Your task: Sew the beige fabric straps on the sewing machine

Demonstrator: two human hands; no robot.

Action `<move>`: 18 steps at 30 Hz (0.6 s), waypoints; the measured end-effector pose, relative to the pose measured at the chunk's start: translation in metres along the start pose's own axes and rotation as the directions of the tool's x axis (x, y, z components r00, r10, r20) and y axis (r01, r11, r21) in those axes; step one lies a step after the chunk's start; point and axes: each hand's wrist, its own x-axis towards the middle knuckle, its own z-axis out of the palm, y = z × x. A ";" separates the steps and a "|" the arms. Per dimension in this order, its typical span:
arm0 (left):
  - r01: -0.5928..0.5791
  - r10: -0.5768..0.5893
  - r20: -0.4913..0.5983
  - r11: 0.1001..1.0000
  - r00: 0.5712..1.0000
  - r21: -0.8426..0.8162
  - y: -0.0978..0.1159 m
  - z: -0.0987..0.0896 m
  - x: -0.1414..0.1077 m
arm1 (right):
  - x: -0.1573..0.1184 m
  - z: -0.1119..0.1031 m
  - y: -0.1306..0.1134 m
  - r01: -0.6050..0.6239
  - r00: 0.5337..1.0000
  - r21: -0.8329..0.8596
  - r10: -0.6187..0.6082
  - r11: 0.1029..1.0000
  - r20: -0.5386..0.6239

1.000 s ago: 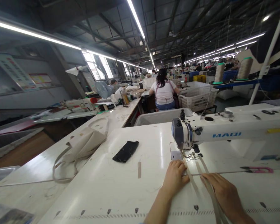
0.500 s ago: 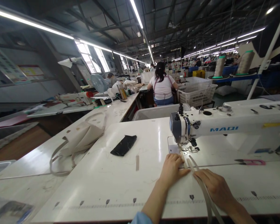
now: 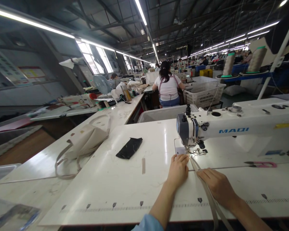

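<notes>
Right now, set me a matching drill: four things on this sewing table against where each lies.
Things:
1 black cloth
2 pink snips
3 strap
4 beige bag

Places:
A under the machine arm, far right
B between both hands
C next table, left
D table middle, left of the needle

Pairs: 1-D, 2-A, 3-B, 4-C

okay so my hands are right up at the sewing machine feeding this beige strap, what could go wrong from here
The left hand rests with its fingertips right beside the presser foot of the sewing machine, so a finger could slip under the needle. The strap trails off the table edge under the right hand; its hanging weight could pull the seam crooked. The scissors lie with blades open near the right arm.
</notes>
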 end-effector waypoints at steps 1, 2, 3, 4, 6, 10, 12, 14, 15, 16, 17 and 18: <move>0.004 -0.004 -0.006 1.000 1.000 0.005 0.000 0.000 0.000 | 0.004 0.001 0.000 -0.012 1.000 0.006 0.012 1.000 0.004; 0.007 -0.007 -0.011 1.000 1.000 0.007 0.000 0.000 0.000 | 0.007 0.002 0.000 -0.027 1.000 0.012 0.027 1.000 0.005; 0.005 -0.005 -0.012 1.000 1.000 0.005 0.001 0.000 0.000 | 0.011 0.003 0.001 -0.041 0.999 0.016 0.041 0.999 0.004; -0.001 0.001 -0.010 1.000 1.000 -0.001 0.001 0.000 0.000 | 0.013 0.004 0.001 -0.054 0.999 0.018 0.054 0.998 0.001; -0.023 0.023 -0.001 1.000 1.000 -0.014 0.001 0.000 0.000 | 0.017 0.007 0.003 -0.078 0.997 0.021 0.079 0.997 -0.009; -0.033 0.033 -0.004 0.999 0.999 0.004 0.000 0.001 0.000 | 0.019 0.010 0.007 -0.102 0.995 0.038 0.102 0.994 -0.021; -0.028 0.028 -0.004 0.999 1.000 0.021 0.000 0.001 -0.001 | 0.020 0.011 0.008 -0.103 0.994 0.046 0.105 0.994 -0.026; -0.027 0.027 0.004 0.999 1.000 0.033 0.001 0.001 -0.001 | 0.020 0.012 0.009 -0.104 0.994 0.049 0.106 0.993 -0.033; -0.025 0.025 0.006 0.999 1.000 0.038 0.001 0.001 -0.001 | 0.020 0.012 0.009 -0.104 0.994 0.048 0.106 0.993 -0.039; -0.022 0.022 0.007 0.999 1.000 0.043 0.002 0.001 -0.001 | 0.020 0.011 0.009 -0.104 0.993 0.047 0.106 0.993 -0.043; -0.019 0.019 0.007 0.999 1.000 0.048 0.002 0.000 -0.001 | 0.021 0.011 0.009 -0.104 0.993 0.045 0.106 0.994 -0.047; -0.016 0.016 0.007 0.999 1.000 0.052 0.003 0.000 0.000 | 0.021 0.011 0.009 -0.103 0.993 0.042 0.105 0.994 -0.050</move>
